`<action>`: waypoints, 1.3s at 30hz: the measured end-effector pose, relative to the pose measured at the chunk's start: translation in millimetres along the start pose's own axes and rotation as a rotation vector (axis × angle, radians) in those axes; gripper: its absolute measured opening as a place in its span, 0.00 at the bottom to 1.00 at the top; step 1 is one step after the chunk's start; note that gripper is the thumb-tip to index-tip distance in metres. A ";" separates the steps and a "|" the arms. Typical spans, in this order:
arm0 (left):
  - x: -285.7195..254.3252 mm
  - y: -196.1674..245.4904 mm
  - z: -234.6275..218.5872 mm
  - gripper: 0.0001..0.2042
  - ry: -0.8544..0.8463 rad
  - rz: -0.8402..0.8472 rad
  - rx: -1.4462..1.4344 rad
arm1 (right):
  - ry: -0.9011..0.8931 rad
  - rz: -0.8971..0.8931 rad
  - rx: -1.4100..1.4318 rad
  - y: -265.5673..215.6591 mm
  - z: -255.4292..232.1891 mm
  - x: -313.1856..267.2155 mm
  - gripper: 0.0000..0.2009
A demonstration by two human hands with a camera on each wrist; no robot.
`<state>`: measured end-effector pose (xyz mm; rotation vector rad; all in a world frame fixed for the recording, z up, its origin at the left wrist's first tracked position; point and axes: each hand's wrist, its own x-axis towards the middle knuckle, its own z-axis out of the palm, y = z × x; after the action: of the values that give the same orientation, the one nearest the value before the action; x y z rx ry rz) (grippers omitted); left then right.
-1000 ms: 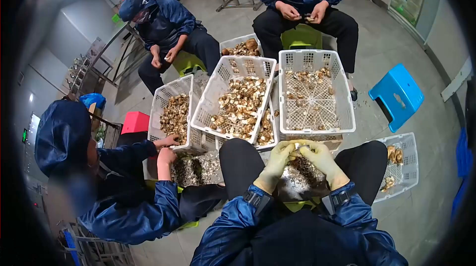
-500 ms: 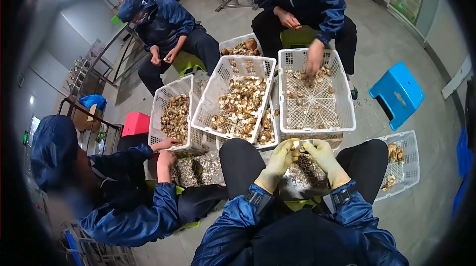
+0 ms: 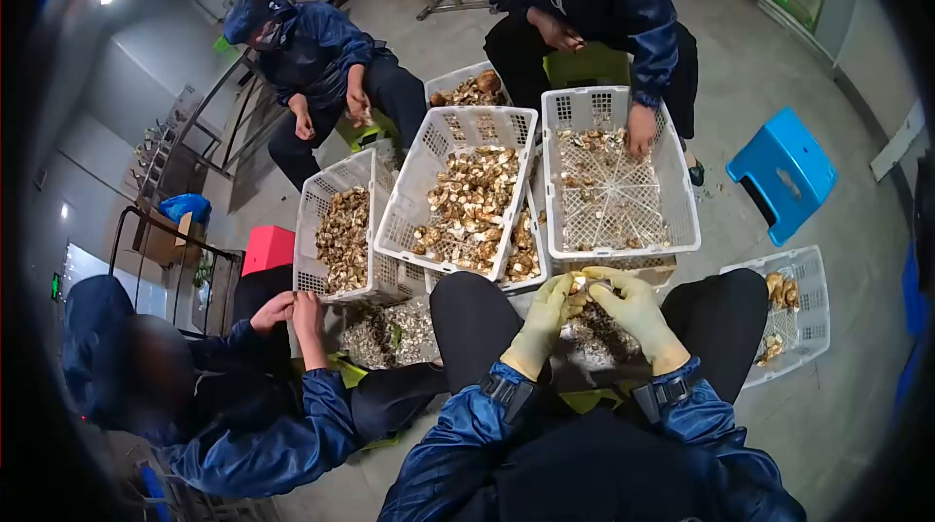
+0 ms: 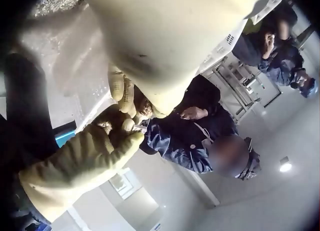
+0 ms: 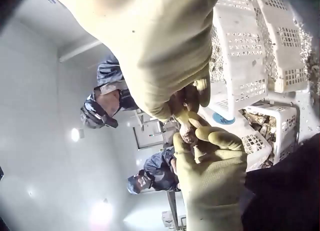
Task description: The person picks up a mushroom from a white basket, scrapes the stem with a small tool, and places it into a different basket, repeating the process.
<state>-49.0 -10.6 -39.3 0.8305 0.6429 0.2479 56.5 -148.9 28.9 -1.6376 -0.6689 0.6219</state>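
Observation:
Both hands wear pale yellow rubber gloves and meet over the lap. My left hand (image 3: 542, 319) pinches a small brown-and-white mushroom (image 5: 187, 134) between thumb and fingers. Close against it, my right hand (image 3: 633, 313) has its fingers curled, with a small blade (image 4: 141, 128) showing as a thin pale strip by the thumb in the left wrist view. The gloves cover most of the mushroom and the blade. Beneath the hands lies a heap of dark and pale trimmings (image 3: 596, 332) between the knees.
Ahead stand white plastic crates, a middle one (image 3: 387, 230) full of mushrooms and a right one (image 3: 623, 256) with scattered pieces. Another crate (image 3: 823, 327) sits by the right knee. A blue stool (image 3: 784, 171) stands beyond. Three people sit around the crates.
My hands stay together at the mushroom, with small finger shifts. The person opposite has reached a hand into the right crate. The person at left has drawn both hands back from the left crate.

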 end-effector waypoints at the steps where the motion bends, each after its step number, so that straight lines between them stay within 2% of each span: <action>1: 0.5 -0.9 -1.3 0.14 -0.020 0.010 -0.018 | -0.003 -0.042 -0.019 -3.2 0.0 -0.9 0.13; 5: -3.5 6.0 9.1 0.13 -0.051 0.043 -0.085 | -0.123 -0.144 -0.008 8.3 -5.4 -0.3 0.09; 6: -5.8 9.0 13.5 0.13 -0.045 0.050 -0.099 | -0.156 -0.217 -0.101 5.4 -9.2 -0.1 0.09; 10: -5.0 7.2 12.2 0.14 -0.044 0.061 -0.074 | -0.105 -0.322 -0.232 16.7 -5.4 1.7 0.09; 15: 4.9 -3.9 -0.2 0.13 -0.062 0.009 -0.008 | 0.053 -0.255 -0.156 15.9 -0.8 4.1 0.07; 22: 1.8 0.1 5.2 0.18 -0.105 -0.056 -0.102 | 0.211 -0.141 -0.090 8.8 -4.1 2.8 0.07; 26: 2.2 1.1 3.9 0.19 -0.117 -0.070 -0.096 | 0.243 -0.206 -0.124 10.0 -4.5 3.0 0.07; 29: 4.3 0.1 1.7 0.20 -0.169 -0.064 -0.198 | 0.218 -0.156 -0.148 -0.9 -8.8 2.5 0.06; 30: 2.7 2.7 5.4 0.19 -0.139 -0.054 -0.246 | 0.193 -0.138 -0.103 2.7 -9.2 3.3 0.06; 33: 19.5 9.9 -5.0 0.17 0.045 -0.052 -0.465 | 0.165 -0.210 -0.156 5.5 -9.3 1.3 0.06; 34: 26.6 27.9 -7.0 0.16 0.168 -0.026 -0.712 | 0.168 -0.263 -0.190 6.0 -8.6 1.2 0.05; 36: 50.6 49.6 -59.1 0.18 -0.040 0.196 -0.910 | 0.144 -0.311 -0.130 9.5 -8.2 1.4 0.04; 37: 38.6 82.2 -41.0 0.21 0.097 0.290 -0.905 | 0.133 -0.333 -0.098 10.8 -7.8 1.4 0.03; 38: 43.4 95.0 -55.1 0.23 0.103 0.304 -0.978 | 0.119 -0.438 -0.112 5.8 -10.6 3.4 0.03; 39: 45.4 106.9 -58.6 0.29 0.119 0.334 -1.021 | 0.114 -0.395 -0.069 8.1 -9.8 3.7 0.03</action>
<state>-45.4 115.6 -7.9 -0.0742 0.3957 0.8482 66.9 -153.9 22.2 -1.5332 -0.9069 0.2197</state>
